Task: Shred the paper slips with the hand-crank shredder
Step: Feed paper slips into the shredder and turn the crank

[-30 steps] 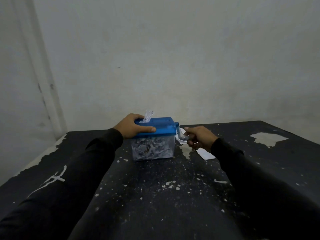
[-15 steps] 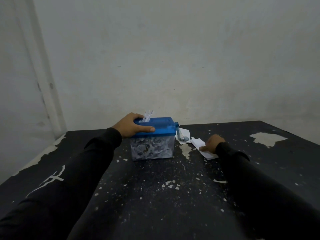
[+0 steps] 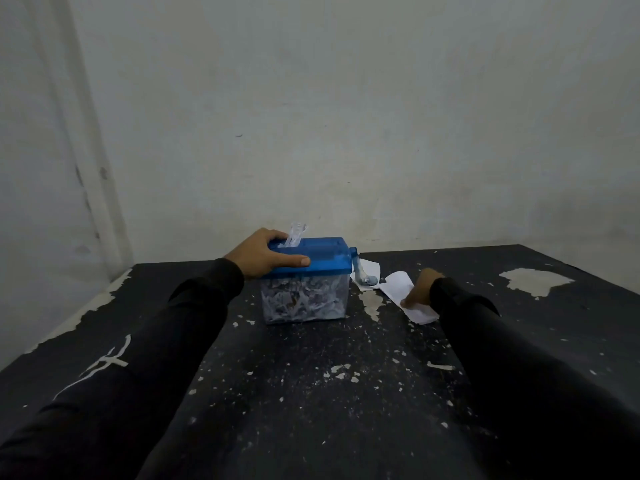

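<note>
Gripping the shredder's blue lid (image 3: 322,256), the left hand (image 3: 263,256) steadies it; right hand (image 3: 420,287) fingers pinch a paper slip (image 3: 398,285) on the desk (image 3: 311,393).

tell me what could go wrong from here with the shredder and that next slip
1. The clear bin looks packed with shreds, so the next feed may jam.
2. A torn strip still sticks out of the blue lid; adding the slip under the right hand could clog the slot.

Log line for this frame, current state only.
left hand: grips shredder lid | right hand: on paper slip | crank: free | bin: shreds
</note>
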